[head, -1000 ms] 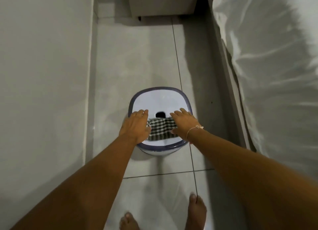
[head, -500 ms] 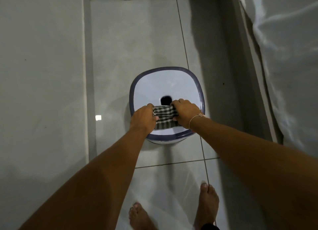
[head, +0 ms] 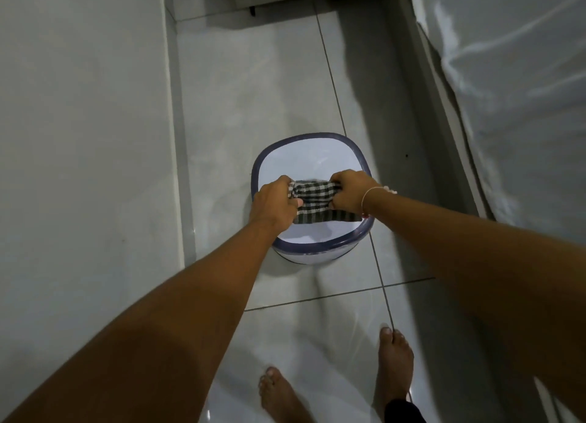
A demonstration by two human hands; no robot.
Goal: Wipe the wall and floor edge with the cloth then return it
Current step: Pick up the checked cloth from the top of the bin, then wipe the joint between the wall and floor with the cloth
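A second ago both hands lay flat on the checked cloth [head: 312,202], pressing it onto the seat of the white stool [head: 309,156]; now the left hand [head: 275,205] and right hand [head: 348,192] have each curled into a fist around an end, and the cloth has bunched into a band stretched between them, its lower edge hanging loose toward the near rim. The dark hole in the seat that showed just beyond the cloth earlier is now hidden behind it. That reads as the pick-up step: the cloth is being gathered off the stool, so the wiping has probably not begun, though this could equally be a settling of the cloth on return. The fingers of both hands are closed tight on the fabric, left fist at the left end, right fist at the right end, the cloth taut between them over the middle of the seat. The wall [head: 82,143] and its floor edge [head: 182,181] lie just left of the stool.
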